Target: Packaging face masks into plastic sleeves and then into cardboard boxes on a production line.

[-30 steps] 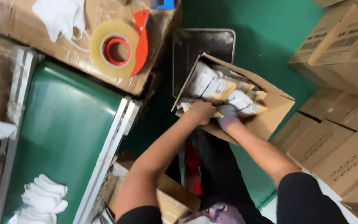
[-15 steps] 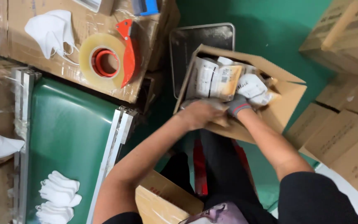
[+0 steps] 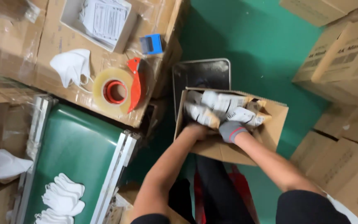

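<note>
A: Left to right. The left hand (image 3: 195, 132), bare, was sunk into the open cardboard box (image 3: 228, 149), which sat tilted over the green floor by the person's knees. Fingers were hidden among the packs; I could not tell their grip.

B: And the packs?

A: White sealed packets (image 3: 212, 108) with tan ends, crammed in at the box's top. Judged light, soft, slick-filmed; best taken flat across the middle, several together.

B: Right side?

A: The right hand (image 3: 239, 123), grey-gloved, lay curled over a packet, fingers pressed down on it.
</note>
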